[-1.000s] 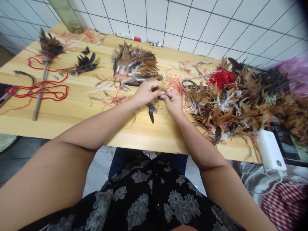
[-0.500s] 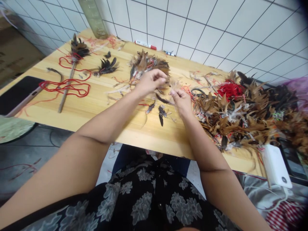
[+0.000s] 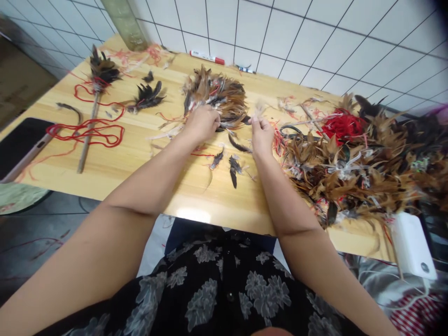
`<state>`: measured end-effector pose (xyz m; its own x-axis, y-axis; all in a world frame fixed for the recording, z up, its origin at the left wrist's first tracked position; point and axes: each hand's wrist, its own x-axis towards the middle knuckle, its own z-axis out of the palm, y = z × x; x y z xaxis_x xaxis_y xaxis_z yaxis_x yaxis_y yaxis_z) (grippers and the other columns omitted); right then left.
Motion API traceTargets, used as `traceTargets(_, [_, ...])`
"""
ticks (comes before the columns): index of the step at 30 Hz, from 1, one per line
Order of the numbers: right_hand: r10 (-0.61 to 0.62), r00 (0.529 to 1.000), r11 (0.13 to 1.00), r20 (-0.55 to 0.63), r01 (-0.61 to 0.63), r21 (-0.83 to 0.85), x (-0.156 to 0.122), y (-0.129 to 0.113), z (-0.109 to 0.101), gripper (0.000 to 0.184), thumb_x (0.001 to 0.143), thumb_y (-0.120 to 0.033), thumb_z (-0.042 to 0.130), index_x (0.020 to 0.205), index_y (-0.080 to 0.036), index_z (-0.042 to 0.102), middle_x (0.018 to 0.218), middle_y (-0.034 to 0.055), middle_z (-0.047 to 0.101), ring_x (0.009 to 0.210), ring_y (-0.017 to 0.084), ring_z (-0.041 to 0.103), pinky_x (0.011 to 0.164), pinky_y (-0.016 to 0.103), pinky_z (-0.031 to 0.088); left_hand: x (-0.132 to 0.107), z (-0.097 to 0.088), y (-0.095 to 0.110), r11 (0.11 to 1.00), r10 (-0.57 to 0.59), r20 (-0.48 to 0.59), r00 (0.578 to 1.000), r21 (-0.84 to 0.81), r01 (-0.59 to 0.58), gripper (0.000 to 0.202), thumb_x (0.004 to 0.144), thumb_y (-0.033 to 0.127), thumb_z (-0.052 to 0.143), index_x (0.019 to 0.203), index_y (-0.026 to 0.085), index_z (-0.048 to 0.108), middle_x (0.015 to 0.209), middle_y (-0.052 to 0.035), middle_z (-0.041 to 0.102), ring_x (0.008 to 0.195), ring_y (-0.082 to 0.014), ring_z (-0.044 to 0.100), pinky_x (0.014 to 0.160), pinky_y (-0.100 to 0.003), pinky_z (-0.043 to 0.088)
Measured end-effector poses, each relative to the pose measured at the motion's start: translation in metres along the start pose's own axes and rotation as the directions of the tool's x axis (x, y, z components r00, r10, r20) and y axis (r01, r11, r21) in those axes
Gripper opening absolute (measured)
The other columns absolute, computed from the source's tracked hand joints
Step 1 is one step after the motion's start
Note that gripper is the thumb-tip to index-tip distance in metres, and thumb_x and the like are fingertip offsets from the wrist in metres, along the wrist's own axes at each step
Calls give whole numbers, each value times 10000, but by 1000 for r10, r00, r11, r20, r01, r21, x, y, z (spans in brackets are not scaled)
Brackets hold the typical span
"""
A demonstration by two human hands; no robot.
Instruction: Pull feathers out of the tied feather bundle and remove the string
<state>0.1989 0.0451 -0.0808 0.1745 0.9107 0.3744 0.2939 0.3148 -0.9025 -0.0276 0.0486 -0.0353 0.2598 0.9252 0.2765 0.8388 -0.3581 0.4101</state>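
Note:
My left hand [image 3: 201, 122] is closed at the near edge of a small pile of brown and black feathers [image 3: 217, 93] on the wooden table [image 3: 140, 154]; its fingers pinch among the feathers. My right hand [image 3: 262, 133] is pinched shut just to the right, thumb and forefinger pressed on something small that I cannot make out. A few loose dark feathers [image 3: 231, 165] lie on the table below both hands.
A big heap of brown feathers [image 3: 350, 177] with a red yarn ball [image 3: 341, 125] fills the right side. A half-made feather duster on a stick [image 3: 94, 88] with red string [image 3: 87, 130] lies left. A red-capped marker [image 3: 206, 58], a white power bank [image 3: 413, 245] and a dark phone [image 3: 21, 144] sit at the edges.
My hands, joined over the table a second ago, separated; the left hand rose, then dropped onto the small feather pile. Loose dark feathers now lie where the hands were.

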Motion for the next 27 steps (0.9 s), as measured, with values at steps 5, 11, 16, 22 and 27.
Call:
traceTargets(5, [68,997,997,-21,-69,-22,-11,-9,0,685,1041,-899,518,896,-252,692,871,47,705,904,214,664,882,344,565,2,-7,-3,992,-57,-49,997,-113,51,102,843,130,694,791,211,729,918,-99,735,970,-312,718,1026,-464,579])
traceTargets(11, [100,994,995,-48,-100,19,-15,-13,6,605,1068,-812,567,900,-248,706,916,58,720,969,223,686,955,359,579,1,-5,9,868,-129,-36,991,-488,95,34,831,213,746,847,234,724,755,1,674,747,-207,583,789,-345,493])
traceTargets(16, [141,989,989,-49,-139,45,-16,-18,6,491,1081,-694,658,896,-244,723,940,57,751,1012,230,684,1054,392,578,-1,-3,14,892,-127,-100,987,-447,70,89,856,239,749,852,248,660,794,-10,686,819,-224,632,833,-358,519])
traceTargets(22, [63,998,997,14,-62,-37,-18,-17,6,464,1094,-648,685,903,-237,786,947,64,763,1036,244,707,1051,397,593,-3,1,29,699,-184,-33,982,-707,107,168,965,277,788,937,236,628,877,-15,708,839,-185,702,805,-305,563])
traceTargets(27, [14,992,999,125,-10,-37,-19,-6,10,468,1039,-685,767,943,-234,848,913,38,737,979,225,694,1030,398,593,-4,13,32,490,-192,13,981,-865,108,235,830,174,922,877,206,694,810,6,704,763,-160,680,786,-279,569])
